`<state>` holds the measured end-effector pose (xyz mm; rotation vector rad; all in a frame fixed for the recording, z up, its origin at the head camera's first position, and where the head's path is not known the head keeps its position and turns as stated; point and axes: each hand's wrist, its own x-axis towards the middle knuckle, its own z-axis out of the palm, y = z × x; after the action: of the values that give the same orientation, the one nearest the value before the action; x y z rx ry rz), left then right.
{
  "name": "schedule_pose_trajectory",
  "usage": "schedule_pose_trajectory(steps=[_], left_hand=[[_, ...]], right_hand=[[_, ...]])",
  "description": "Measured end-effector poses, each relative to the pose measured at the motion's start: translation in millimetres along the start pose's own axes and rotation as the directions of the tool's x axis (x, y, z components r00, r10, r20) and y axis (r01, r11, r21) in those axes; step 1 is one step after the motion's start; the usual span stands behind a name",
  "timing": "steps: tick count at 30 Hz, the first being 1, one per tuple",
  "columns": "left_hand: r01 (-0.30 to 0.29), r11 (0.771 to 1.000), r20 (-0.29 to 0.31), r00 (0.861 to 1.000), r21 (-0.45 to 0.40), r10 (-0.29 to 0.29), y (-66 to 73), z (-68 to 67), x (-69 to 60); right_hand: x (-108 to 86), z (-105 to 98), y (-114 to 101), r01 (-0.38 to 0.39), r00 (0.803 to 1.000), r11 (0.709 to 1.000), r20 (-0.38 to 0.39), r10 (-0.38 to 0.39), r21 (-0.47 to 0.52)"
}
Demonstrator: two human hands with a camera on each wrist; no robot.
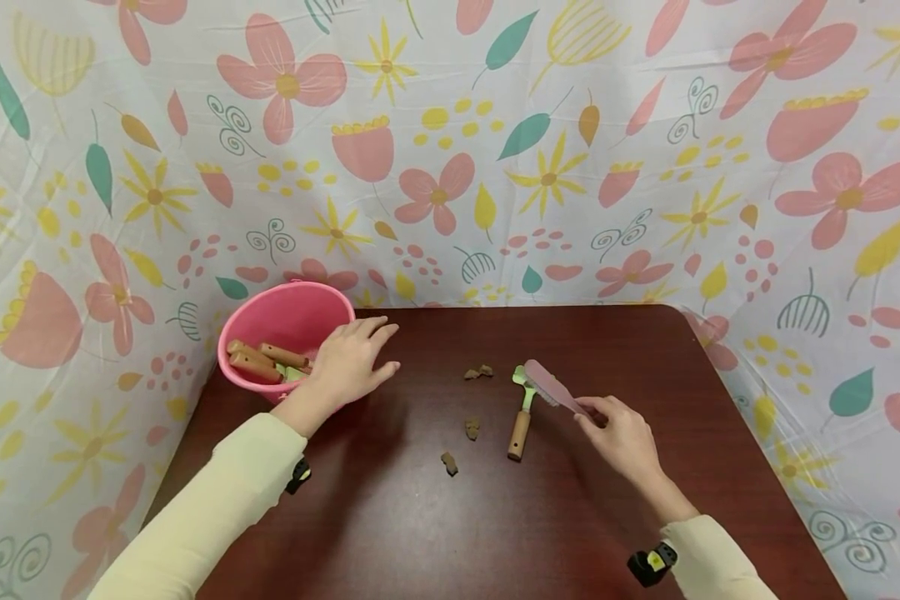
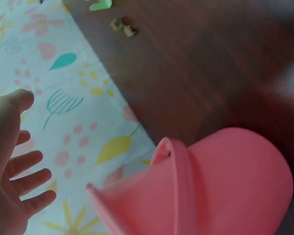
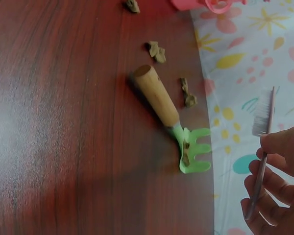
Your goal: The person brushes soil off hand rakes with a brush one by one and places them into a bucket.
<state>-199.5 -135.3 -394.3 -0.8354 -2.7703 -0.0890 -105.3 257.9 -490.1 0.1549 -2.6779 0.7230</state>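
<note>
My right hand (image 1: 624,437) pinches the handle of a pink brush (image 1: 546,379) with white bristles. In the head view the brush overlaps the head of a small green rake (image 1: 521,421) with a wooden handle. Seen from the right wrist, the brush (image 3: 264,117) is apart from the rake (image 3: 159,100), which lies on the table with brown bits on its head. My left hand (image 1: 348,362) has its fingers spread, holding nothing, beside the right rim of a pink bucket (image 1: 300,304). Several wooden-handled tools (image 1: 255,364) lean inside the bucket.
Several brown crumbly pieces (image 1: 472,429) lie scattered on the dark wooden table (image 1: 607,333), left of the rake. A flower-patterned cloth (image 1: 450,150) hangs behind the table and along its sides. The bucket stands at the table's back left corner.
</note>
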Motion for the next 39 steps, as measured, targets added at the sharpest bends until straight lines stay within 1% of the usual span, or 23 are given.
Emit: schedule_pose_trajectory(steps=[4, 7, 12, 17, 24, 28, 31, 35, 39], left_hand=[[-0.004, 1.000, 0.044, 0.999, -0.002, 0.005, 8.1, 12.6, 0.5], [0.004, 1.000, 0.074, 0.997, -0.012, -0.003, 14.0, 20.7, 1.2], [0.012, 1.000, 0.099, 0.995, -0.019, -0.010, 22.1, 34.4, 2.5], [0.023, 1.000, 0.125, 0.992, -0.019, -0.021, 29.4, 52.0, 3.0], [0.069, 0.997, 0.207, 0.977, -0.045, -0.058, 44.1, 77.2, 0.2], [0.069, 0.996, 0.216, 0.975, -0.064, -0.054, 54.1, 89.7, -0.6], [0.061, 0.995, 0.231, 0.972, -0.077, -0.042, 63.1, 96.4, 0.4], [0.063, 0.993, 0.273, 0.961, -0.097, -0.035, 76.9, 102.6, 2.4], [0.068, 0.992, 0.288, 0.957, -0.103, -0.036, 91.1, 110.8, 3.0]], right_hand=[[-3.2, -3.4, 5.6, -0.014, 1.000, 1.000, 0.000, 0.014, -0.011], [-5.8, -6.9, 9.6, -0.038, 0.999, 0.999, 0.003, 0.038, -0.016], [-8.4, -13.4, 16.4, -0.068, 0.998, 0.997, 0.010, 0.068, -0.021], [-9.1, -17.9, 21.0, -0.062, 0.998, 0.998, 0.012, 0.062, -0.031], [-7.8, -21.8, 26.6, -0.047, 0.999, 0.998, -0.018, 0.046, -0.042], [-7.1, -26.7, 29.8, -0.043, 0.999, 0.998, -0.035, 0.041, -0.052], [-6.8, -30.6, 31.8, -0.041, 0.998, 0.998, -0.042, 0.038, -0.056], [-5.9, -35.0, 34.2, -0.039, 0.999, 0.997, -0.037, 0.036, -0.068], [-4.3, -39.6, 36.7, -0.048, 0.999, 0.996, -0.029, 0.046, -0.070]])
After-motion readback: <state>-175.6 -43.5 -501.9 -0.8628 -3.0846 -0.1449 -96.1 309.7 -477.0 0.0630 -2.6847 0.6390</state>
